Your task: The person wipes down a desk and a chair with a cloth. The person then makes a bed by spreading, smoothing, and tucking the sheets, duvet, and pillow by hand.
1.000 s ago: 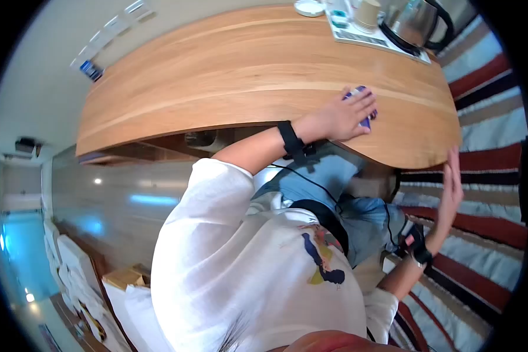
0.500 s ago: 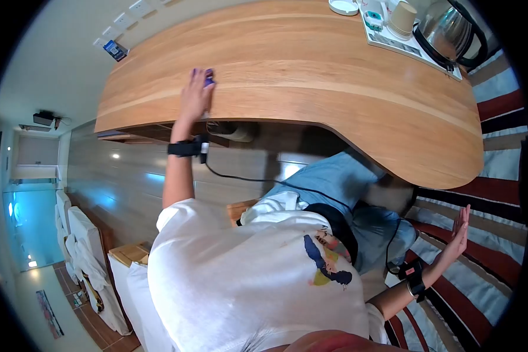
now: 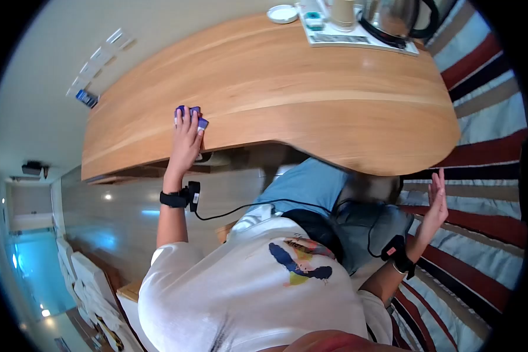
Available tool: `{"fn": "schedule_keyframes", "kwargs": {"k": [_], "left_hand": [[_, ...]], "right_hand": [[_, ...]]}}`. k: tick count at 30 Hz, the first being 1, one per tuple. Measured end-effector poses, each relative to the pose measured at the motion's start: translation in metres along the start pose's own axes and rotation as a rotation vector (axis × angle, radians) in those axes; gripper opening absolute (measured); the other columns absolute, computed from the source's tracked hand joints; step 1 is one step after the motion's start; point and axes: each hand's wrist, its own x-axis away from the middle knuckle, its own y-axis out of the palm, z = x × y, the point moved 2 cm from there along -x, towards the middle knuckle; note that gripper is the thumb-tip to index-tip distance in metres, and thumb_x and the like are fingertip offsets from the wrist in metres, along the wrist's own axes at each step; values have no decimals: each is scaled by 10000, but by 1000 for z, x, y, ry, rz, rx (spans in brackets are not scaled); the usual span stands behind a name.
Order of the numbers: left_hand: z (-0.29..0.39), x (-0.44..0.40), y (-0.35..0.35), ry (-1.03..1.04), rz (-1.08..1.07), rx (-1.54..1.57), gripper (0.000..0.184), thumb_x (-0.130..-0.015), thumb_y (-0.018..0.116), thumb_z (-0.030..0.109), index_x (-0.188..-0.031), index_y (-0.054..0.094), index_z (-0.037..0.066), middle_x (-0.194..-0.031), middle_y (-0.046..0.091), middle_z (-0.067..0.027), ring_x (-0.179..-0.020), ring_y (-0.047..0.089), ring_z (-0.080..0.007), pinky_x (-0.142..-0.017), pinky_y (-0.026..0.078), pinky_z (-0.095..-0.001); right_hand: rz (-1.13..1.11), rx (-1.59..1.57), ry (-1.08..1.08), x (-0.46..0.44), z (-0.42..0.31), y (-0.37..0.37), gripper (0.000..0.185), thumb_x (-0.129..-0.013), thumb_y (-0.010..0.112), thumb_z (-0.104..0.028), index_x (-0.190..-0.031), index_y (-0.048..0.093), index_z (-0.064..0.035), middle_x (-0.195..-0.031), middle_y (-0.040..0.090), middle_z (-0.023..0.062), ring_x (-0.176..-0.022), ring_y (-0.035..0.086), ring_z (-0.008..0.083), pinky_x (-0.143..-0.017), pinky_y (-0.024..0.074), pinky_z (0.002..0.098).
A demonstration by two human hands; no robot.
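Note:
My left hand [image 3: 186, 142] is over the wooden desk [image 3: 264, 88] near its front edge, fingers draped over a small purple-and-white packet [image 3: 203, 124]. Parts of the packet show past the fingertips and beside the hand; the rest is hidden beneath it, so its exact kind cannot be told. My right hand [image 3: 438, 198] is raised to the right of the desk, fingers stretched and holding nothing, in front of striped fabric [image 3: 481, 193]. Each wrist wears a black band, and a black cable runs from the left one.
A white tray [image 3: 364, 41] at the back right carries a kettle [image 3: 390, 20], paper cups [image 3: 342, 14] and a small green-and-white item. Left of it sits a white round dish [image 3: 282, 14]. A blue packet [image 3: 87, 98] is at the desk's far left, below wall sockets [image 3: 100, 58].
The view has shifted, so the desk and tray sit farther left. More of the purple packet shows around my left hand. My right hand stays raised, its fingers still stretched.

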Motion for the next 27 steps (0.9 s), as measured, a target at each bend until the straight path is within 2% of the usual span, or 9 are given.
{"fn": "schedule_keyframes", "kwargs": {"k": [4, 5, 11, 15, 19, 20, 23, 24, 27], "left_hand": [[85, -35, 13, 235, -23, 3, 452, -812, 370, 138, -1217, 234, -10, -1281, 142, -218, -1196, 88, -365, -972, 93, -420], [112, -43, 17, 272, -80, 20, 463, -820, 368, 130, -1241, 205, 26, -1311, 90, -167, -1216, 29, -318, -980, 68, -386], [265, -72, 29, 467, -242, 100, 491, -789, 415, 170, -1210, 242, -15, -1295, 106, -203, -1205, 76, -350, -954, 113, -443], [289, -78, 22, 367, -269, 99, 511, -769, 442, 193, -1208, 255, 11, -1285, 142, -202, -1203, 108, -341, -935, 140, -465], [286, -85, 24, 302, -387, 158, 542, -745, 455, 130, -1243, 240, 141, -1315, 117, -136, -1203, 94, -356, -909, 178, -486], [287, -84, 24, 266, -346, 170, 572, -706, 482, 78, -1231, 272, 164, -1322, 133, -90, -1209, 114, -327, -867, 243, -479], [287, -90, 17, 154, -430, 295, 583, -667, 491, 33, -1209, 314, 155, -1315, 175, -57, -1210, 144, -295, -807, 296, -470], [291, -94, 9, 110, -415, 321, 589, -639, 487, 2, -1189, 344, 156, -1301, 220, -29, -1175, 236, -283, -759, 331, -432], [295, -98, 1, -20, -339, 475, 578, -625, 481, -16, -1171, 359, 131, -1281, 250, -56, -1110, 319, -294, -777, 344, -410]], "right_hand": [[4, -27, -41, -9, 6, -12, 413, -875, 256, -228, -1080, 405, 97, -1200, 363, 137, -1074, 385, 231, -897, 308, 325], [-2, -20, -46, -12, 8, -16, 411, -875, 252, -221, -1081, 403, 100, -1200, 362, 139, -1070, 389, 231, -895, 309, 327], [71, -46, 48, -61, 31, -67, 401, -873, 250, -202, -1078, 402, 107, -1197, 370, 129, -1053, 407, 215, -880, 321, 323], [91, -43, 114, -102, 33, -90, 411, -871, 290, -254, -1088, 421, 69, -1139, 436, 116, -1030, 429, 200, -868, 329, 294], [7, -65, 154, -126, 18, -86, 421, -853, 350, -306, -1078, 454, 35, -1077, 485, 111, -964, 475, 178, -853, 335, 279], [-28, -83, 190, -129, 14, -82, 420, -852, 355, -308, -1074, 459, 33, -1068, 492, 108, -954, 479, 171, -843, 339, 273], [-142, -159, 254, -144, -31, -59, 399, -851, 362, -290, -1056, 475, 34, -1034, 513, 97, -936, 485, 158, -818, 347, 258], [-159, -147, 265, -149, -42, -54, 371, -856, 343, -250, -1028, 487, 44, -1011, 523, 100, -937, 485, 163, -820, 350, 264], [-299, -111, 222, -169, -64, -45, 339, -855, 331, -198, -987, 500, 65, -996, 528, 109, -939, 483, 170, -822, 352, 264]]}}
